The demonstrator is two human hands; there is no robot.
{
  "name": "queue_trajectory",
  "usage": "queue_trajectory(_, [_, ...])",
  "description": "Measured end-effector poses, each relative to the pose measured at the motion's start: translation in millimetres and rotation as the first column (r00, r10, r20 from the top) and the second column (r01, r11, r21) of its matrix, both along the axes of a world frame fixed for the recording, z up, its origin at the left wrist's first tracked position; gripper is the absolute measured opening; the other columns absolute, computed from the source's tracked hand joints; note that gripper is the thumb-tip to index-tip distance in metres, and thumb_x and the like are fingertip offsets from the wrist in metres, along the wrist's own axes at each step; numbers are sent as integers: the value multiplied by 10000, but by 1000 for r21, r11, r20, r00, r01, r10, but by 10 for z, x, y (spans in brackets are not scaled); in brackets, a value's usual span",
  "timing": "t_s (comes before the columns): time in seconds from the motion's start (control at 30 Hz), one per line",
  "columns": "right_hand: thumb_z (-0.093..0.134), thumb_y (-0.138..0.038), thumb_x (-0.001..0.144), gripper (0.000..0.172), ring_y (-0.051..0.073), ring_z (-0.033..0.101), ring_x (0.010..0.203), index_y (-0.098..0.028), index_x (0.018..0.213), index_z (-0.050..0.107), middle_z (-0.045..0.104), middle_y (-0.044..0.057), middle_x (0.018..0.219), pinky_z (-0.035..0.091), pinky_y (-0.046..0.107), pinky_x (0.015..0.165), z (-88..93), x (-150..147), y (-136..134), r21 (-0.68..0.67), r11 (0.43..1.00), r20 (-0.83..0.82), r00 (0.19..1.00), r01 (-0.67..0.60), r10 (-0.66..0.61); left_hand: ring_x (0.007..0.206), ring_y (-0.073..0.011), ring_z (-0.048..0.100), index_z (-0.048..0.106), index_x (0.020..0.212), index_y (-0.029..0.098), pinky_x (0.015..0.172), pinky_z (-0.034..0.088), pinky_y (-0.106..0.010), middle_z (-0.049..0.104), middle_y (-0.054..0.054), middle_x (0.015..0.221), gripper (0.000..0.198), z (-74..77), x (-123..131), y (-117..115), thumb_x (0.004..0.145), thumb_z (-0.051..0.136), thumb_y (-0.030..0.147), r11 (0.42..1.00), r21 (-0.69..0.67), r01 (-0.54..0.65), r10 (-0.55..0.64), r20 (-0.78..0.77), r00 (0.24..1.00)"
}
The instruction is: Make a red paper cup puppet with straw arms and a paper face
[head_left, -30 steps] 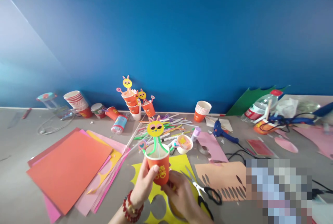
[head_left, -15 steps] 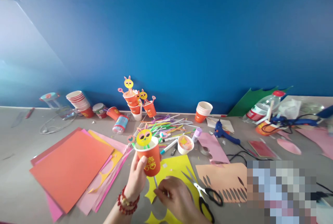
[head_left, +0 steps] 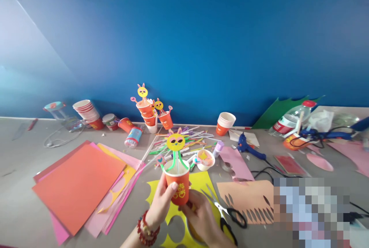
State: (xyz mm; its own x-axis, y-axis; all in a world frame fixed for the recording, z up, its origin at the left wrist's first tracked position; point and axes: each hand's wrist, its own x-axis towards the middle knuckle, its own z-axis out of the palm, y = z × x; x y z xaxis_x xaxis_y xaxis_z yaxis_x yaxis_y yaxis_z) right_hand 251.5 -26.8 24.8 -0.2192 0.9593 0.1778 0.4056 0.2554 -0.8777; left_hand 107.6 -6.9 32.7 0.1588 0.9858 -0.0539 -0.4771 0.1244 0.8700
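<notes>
My left hand [head_left: 165, 198] is wrapped round a red paper cup [head_left: 182, 186] with gold characters, held upright above the table. From the cup's mouth rises a yellow paper bunny face [head_left: 175, 141] with pink ears, on a pale stem flanked by green strips. Small pink discs with hearts stick out on both sides. Under the cup's base, my right hand [head_left: 198, 211] is closed, fingertips at the bottom, where the stick's lower end is hidden. Beneath the hands lies a yellow sheet [head_left: 178, 179] with round cut-outs. Black-handled scissors [head_left: 223, 209] rest to the right of it.
Stacked coloured sheets [head_left: 80, 186] lie at left. Behind the cup are scattered strips and pens [head_left: 184, 138], a small tub of paper pieces [head_left: 205, 159] and finished bunny cups [head_left: 144, 108]. A blue glue gun [head_left: 249, 148] with a black cord lies at right.
The cup and both hands have moved right. The bunny face has risen well above the rim and its side discs have spread. My right hand has come up against the cup's base.
</notes>
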Motion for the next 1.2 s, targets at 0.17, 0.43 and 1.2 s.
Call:
queue_trajectory(0.17, [559,-409,942,365,159,552,569,-210,637,583,614,6,615,381,258,556,-2,-30,-22,4,1000,22,1000,15,-15,917,-294,716,617,1179,171,807,575,-387,753,-126,970,460,57,-4,38,844,694,477,1000,-1,-25,25,1,1000])
queue_trajectory(0.43, [626,-306,881,350,127,508,546,-196,574,500,548,-24,563,311,241,551,-57,-59,-46,93,995,183,983,-34,16,843,-249,733,568,1293,217,767,581,-350,756,-99,996,520,251,-60,127,847,697,451,985,28,-168,166,72,984])
queue_trajectory(1.2, [623,-249,856,143,176,628,633,-191,757,707,694,21,703,471,250,620,-144,-5,-39,-18,999,-257,966,-33,27,943,-319,704,501,1386,158,784,595,-394,732,-161,1042,654,14,-32,-31,858,680,499,981,151,119,-125,29,992])
